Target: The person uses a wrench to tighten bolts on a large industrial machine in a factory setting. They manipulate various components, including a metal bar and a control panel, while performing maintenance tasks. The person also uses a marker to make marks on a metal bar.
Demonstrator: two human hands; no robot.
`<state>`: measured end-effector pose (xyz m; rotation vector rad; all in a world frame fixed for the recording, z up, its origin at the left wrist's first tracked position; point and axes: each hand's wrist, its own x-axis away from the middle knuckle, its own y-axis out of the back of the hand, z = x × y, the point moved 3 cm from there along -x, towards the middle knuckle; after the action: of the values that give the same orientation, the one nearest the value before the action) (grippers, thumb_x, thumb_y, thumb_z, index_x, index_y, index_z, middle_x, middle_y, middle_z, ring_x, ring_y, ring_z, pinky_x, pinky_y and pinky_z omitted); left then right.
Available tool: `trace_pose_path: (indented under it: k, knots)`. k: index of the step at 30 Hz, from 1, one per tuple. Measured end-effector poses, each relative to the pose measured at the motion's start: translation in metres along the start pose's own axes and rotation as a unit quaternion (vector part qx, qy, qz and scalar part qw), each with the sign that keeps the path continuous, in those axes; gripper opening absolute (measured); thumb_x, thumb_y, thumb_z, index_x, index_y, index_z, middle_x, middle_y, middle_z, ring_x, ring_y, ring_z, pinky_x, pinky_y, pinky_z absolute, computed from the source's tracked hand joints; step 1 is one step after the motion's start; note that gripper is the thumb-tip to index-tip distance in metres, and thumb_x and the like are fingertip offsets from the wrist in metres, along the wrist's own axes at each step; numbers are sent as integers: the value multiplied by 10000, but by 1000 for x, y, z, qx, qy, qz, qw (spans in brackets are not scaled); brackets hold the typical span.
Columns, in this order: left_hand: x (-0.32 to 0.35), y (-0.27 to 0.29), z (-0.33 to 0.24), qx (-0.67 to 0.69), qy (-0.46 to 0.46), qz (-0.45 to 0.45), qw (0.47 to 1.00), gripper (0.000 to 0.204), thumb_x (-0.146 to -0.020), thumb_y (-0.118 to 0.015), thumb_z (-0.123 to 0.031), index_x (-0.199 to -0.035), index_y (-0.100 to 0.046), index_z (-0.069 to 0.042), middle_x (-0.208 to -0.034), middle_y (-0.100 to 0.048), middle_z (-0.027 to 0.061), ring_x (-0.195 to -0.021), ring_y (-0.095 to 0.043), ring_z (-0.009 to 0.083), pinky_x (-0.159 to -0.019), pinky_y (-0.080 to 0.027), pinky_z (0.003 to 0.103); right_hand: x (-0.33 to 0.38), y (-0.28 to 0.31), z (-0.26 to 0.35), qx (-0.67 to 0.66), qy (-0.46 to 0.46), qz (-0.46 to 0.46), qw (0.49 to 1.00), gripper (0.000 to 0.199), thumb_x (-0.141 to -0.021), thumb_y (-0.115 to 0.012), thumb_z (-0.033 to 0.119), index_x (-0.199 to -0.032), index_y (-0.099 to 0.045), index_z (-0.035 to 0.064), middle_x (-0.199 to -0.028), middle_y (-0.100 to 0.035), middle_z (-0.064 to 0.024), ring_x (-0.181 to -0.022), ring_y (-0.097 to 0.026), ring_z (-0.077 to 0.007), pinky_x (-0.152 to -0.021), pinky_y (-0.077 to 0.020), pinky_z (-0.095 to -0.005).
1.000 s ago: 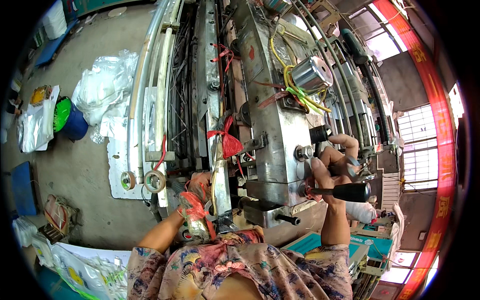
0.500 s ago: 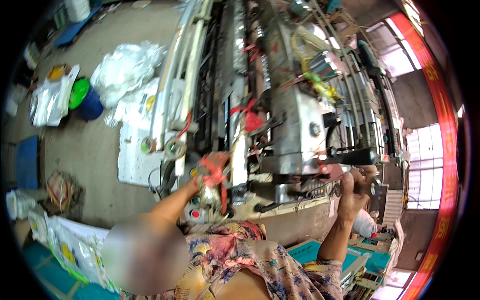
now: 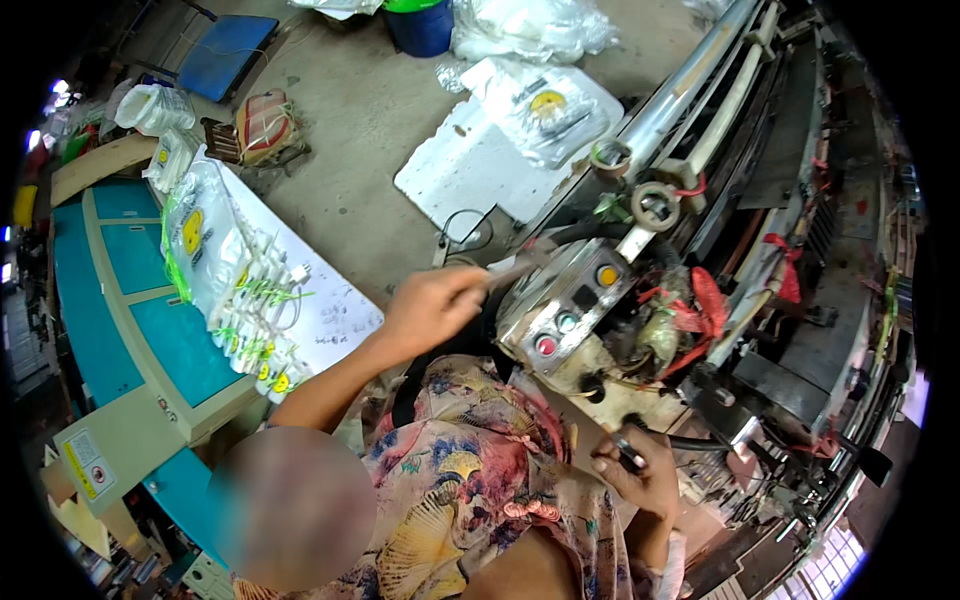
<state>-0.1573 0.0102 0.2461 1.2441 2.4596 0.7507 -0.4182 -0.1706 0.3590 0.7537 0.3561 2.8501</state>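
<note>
My left hand [image 3: 438, 305] is closed, its fingers curled toward the left side of a metal control box [image 3: 565, 312] with red, green and yellow buttons. A blurred, thin brownish thing runs from its fingertips toward the box; I cannot make out what it is. Lower right, my right hand [image 3: 645, 472] is closed around a short black stick-like piece [image 3: 629, 453], its kind unclear. Beside the box, red strips [image 3: 708, 300] are tied round a machine part.
The long roller machine [image 3: 800, 250] fills the right side. White boards with clear plastic bags [image 3: 545, 105] lie on the floor ahead. At left, bundled bags rest on a white sheet [image 3: 310, 330] by a teal-topped machine [image 3: 185, 340]. A blue bucket [image 3: 420, 28] stands at the back.
The view has swung left. My left hand has left the red-tied machine part and is now left of the control box. My right hand has come away from the black-handled lever, down and closer to my body.
</note>
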Motion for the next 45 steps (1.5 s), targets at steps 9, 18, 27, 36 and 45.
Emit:
trace_pose_path:
  k: [9, 18, 27, 36, 45]
  knots:
    - [39, 67, 74, 285, 278, -335, 854, 260, -977, -522, -119, -1197, -567, 11, -828, -608, 49, -539, -493, 66, -472, -401, 212, -88, -24, 18, -79, -24, 97, 992, 225, -970, -594, 204, -943, -664, -8, -607, -580, -60, -533, -568, -115, -509, -433, -250]
    - [-102, 106, 218, 399, 362, -178, 824, 201, -980, -472, -81, -1136, -564, 4, -855, -619, 74, -526, -497, 99, -473, -468, 271, -244, -68, 97, -93, -76, -15, 993, 210, -1002, -528, 198, -995, -618, 9, -638, -555, -105, -551, -569, -197, -543, -448, -326]
    - [-306, 228, 258, 368, 308, -85, 873, 311, -984, -486, -67, -1283, -520, 12, -859, -607, 58, -528, -459, 61, -465, -430, 237, -456, -53, 198, -548, -58, -162, 818, 335, -1014, -438, 132, -1322, -469, 6, -831, -653, -154, -568, -496, -107, -549, -435, -252]
    - [-495, 249, 253, 372, 291, -47, 880, 292, -975, -489, -87, -1249, -547, -1, -883, -606, 63, -524, -450, 79, -466, -415, 250, -535, 19, 134, -426, -163, -316, 832, 312, -1043, -402, 287, -991, -558, 23, -592, -510, -6, -478, -465, -70, -436, -349, -205]
    - [-647, 261, 254, 317, 326, -104, 885, 297, -963, -495, -63, -1253, -536, -13, -900, -616, 71, -527, -472, 83, -474, -430, 242, -654, 202, 189, -422, -88, -339, 836, 307, -1042, -408, 257, -1165, -541, 10, -724, -613, -65, -561, -487, -78, -526, -417, -223]
